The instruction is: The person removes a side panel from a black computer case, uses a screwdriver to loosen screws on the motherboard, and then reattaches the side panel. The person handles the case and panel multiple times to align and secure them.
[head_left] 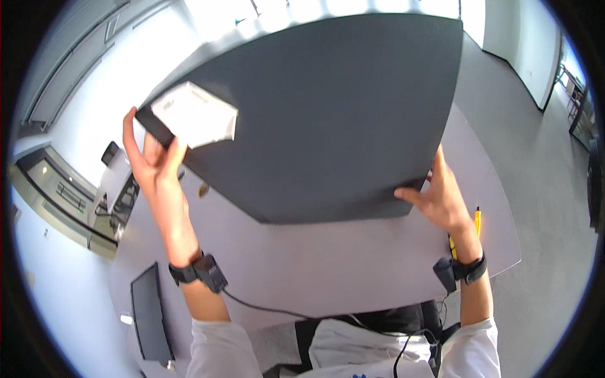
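A large, flat dark grey box (334,120) is held up above the table, tilted, its broad face filling the upper middle of the view. A white hexagonal label (198,116) sits near its left corner. My left hand (156,160) grips that corner, thumb on the face and the other fingers around the edge. On the lower right edge, my right hand (441,195) is closed with its thumb on the face; its other fingers are mostly hidden behind the box.
The pale table (353,264) spreads beneath. A yellow and black tool (478,220) lies by my right wrist, partly covered. A monitor (150,315) stands at the left. A cable (271,309) runs from my left wrist device (210,272) across my lap.
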### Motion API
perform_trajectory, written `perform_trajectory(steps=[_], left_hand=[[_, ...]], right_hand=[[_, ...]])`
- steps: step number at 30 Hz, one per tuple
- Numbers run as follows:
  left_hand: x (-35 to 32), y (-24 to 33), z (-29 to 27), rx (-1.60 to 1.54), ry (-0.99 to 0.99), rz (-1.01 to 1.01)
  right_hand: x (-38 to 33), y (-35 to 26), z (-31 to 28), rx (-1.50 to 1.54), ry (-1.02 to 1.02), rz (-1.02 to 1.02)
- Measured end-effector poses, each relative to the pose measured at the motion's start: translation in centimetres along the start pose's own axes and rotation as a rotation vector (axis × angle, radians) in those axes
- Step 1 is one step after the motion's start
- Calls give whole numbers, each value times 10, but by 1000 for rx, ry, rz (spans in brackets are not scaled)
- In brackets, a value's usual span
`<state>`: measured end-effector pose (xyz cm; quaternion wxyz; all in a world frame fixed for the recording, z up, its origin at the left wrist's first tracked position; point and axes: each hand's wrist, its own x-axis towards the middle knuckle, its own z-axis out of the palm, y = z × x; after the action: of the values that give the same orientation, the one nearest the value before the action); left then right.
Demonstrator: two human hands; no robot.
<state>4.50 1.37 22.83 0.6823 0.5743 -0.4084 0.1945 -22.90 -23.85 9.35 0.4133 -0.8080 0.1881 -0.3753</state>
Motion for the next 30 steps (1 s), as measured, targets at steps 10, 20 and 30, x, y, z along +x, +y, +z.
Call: perform_trajectory(steps=[10, 20, 30], left_hand=[[9, -34, -12, -79, -209, 169], [7, -36, -8, 3, -255, 252], [-113, -88, -37, 361, -490, -326]], right_hand=[[3, 15, 10, -126, 11, 13], [4, 21, 12, -73, 72, -70], [-1, 13, 16, -12, 49, -37]])
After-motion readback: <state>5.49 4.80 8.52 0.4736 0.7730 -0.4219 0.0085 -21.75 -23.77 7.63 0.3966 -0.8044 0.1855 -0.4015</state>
